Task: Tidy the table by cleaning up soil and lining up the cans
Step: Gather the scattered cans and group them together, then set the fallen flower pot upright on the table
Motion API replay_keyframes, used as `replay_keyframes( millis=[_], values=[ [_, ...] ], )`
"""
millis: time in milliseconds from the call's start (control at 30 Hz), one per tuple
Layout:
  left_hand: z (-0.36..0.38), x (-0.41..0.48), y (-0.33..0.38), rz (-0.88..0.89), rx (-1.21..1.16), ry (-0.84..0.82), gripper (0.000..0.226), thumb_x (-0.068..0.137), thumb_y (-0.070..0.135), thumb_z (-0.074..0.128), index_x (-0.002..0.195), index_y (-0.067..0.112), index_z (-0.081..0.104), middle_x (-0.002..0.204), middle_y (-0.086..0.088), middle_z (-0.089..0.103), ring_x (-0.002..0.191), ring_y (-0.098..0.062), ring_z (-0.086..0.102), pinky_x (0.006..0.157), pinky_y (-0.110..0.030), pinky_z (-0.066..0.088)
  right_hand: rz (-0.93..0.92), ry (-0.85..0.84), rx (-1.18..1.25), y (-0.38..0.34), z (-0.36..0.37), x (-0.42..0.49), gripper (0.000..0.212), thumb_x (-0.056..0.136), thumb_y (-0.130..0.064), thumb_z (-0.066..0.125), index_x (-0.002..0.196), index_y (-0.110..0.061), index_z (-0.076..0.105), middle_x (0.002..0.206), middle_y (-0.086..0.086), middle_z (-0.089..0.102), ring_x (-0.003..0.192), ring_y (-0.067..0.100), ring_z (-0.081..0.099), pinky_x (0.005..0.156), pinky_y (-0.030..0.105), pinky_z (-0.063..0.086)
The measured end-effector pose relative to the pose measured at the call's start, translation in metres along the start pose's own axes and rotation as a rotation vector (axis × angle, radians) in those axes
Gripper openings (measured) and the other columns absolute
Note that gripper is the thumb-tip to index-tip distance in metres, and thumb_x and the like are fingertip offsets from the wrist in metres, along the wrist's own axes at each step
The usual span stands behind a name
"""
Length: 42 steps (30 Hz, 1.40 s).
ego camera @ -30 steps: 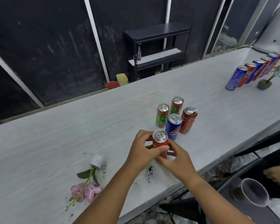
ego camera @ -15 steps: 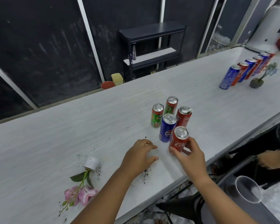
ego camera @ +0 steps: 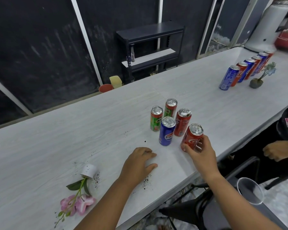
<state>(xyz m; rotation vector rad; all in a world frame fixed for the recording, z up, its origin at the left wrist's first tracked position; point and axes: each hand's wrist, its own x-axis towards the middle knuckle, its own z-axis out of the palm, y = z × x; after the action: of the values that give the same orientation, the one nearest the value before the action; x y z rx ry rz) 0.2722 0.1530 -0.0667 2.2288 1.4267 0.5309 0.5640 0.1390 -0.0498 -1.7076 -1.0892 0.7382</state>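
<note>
Left hand [ego camera: 138,163] bare; right hand [ego camera: 201,155] bare too; left forearm [ego camera: 106,201] and right forearm [ego camera: 236,201] uncovered right to bottom edge, any sleeve out of sight; right thumbnail [ego camera: 183,148] short, plain; dark cloth [ego camera: 186,213] low beside right forearm, perhaps trouser leg, can't tell from here.

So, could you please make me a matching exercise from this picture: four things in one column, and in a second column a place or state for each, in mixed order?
Things
1. near red can
2. near blue can
3. white pot
4. left hand

Places or states
A. lies on its side beside the pink flower
B. rests on the table, holding nothing
C. stands free, next to a green can
D. gripped by the right hand

Pairs: 1-D, 2-C, 3-A, 4-B
</note>
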Motion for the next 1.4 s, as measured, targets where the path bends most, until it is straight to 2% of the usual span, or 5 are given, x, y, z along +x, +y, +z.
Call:
replay_keyframes(
  millis=[200,367,667,1167,1400],
  values=[
    [-0.001,-0.009,0.006,-0.036,-0.01,0.023,0.043,0.101,0.049,0.07,0.141,0.036,0.068,0.146,0.016,0.055,0.138,-0.001,0.046,0.108,-0.015,0.039,0.067,-0.082,-0.205,0.005,-0.004,-0.008,0.085,0.075,-0.058,0.09,0.146,-0.047,0.042,0.142,-0.015,0.059,0.137,0.012,0.051,0.116,0.049,0.046],
    [-0.02,-0.04,0.003,-0.065,0.001,0.098,0.044,0.104,0.045,0.066,0.147,0.036,0.062,0.155,0.015,0.049,0.142,-0.003,0.046,0.109,-0.02,0.045,-0.029,-0.036,-0.72,0.013,0.005,-0.062,0.082,0.093,-0.065,0.064,0.158,-0.024,0.04,0.165,0.001,0.042,0.158,0.024,0.028,0.132,0.053,0.005],
    [-0.096,-0.108,-0.051,-0.29,0.014,0.446,0.033,0.103,0.024,0.072,0.137,0.023,0.073,0.146,0.008,0.061,0.135,-0.002,0.05,0.117,-0.043,0.049,-0.386,-0.335,-0.648,-0.007,0.064,-0.102,0.052,0.099,-0.047,0.067,0.148,-0.031,0.059,0.165,-0.004,0.045,0.159,0.017,0.029,0.132,0.046,0.01],
    [-0.136,-0.231,-0.165,-0.65,0.047,0.575,0.027,0.107,0.023,0.062,0.133,0.025,0.07,0.14,0.011,0.062,0.132,-0.014,0.057,0.106,-0.029,0.046,-0.747,-0.737,-0.56,-0.098,0.199,-0.124,0.055,0.104,-0.037,0.066,0.156,-0.04,0.049,0.167,-0.011,0.04,0.158,0.011,0.029,0.133,0.042,0.002],
    [-0.131,-0.265,-0.192,-0.682,0.118,0.612,0.025,0.107,0.016,0.062,0.129,0.014,0.073,0.139,0.003,0.064,0.134,-0.019,0.054,0.111,-0.026,0.038,-0.852,-0.895,-0.523,-0.13,0.248,-0.122,0.069,0.097,-0.022,0.073,0.159,-0.036,0.047,0.162,-0.007,0.049,0.149,0.016,0.043,0.123,0.04,0.034]
  ],
)
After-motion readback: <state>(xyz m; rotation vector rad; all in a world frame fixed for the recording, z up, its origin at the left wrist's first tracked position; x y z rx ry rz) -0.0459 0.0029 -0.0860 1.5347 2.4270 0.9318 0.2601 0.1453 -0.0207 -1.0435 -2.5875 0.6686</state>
